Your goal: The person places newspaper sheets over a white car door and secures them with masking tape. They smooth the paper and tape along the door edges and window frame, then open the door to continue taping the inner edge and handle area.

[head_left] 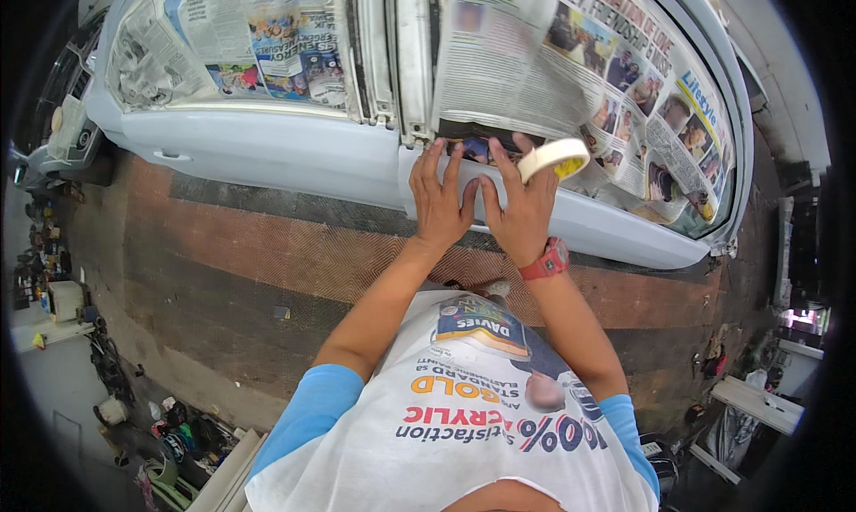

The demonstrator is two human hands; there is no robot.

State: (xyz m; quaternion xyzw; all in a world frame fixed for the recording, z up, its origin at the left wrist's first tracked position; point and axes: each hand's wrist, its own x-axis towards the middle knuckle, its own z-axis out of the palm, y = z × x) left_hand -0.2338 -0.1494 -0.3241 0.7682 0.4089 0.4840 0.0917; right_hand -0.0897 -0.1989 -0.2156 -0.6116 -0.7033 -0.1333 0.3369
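My left hand lies with stretched fingers on the window sill of a pale grey-blue car door, its fingertips at the bottom edge of a newspaper sheet. Close beside it, the fingers of my right hand press on the same edge. A roll of cream masking tape with a yellow inner core hangs on the outer fingers of my right hand. The newspaper covers the window opening. Whether a strip of tape lies under my fingertips is hidden.
Another car door, also papered over its window, adjoins on the left past the upright pillar strips. Below lies a brown and black patterned floor. Clutter and a green plastic chair stand at the lower left, a bench at the right.
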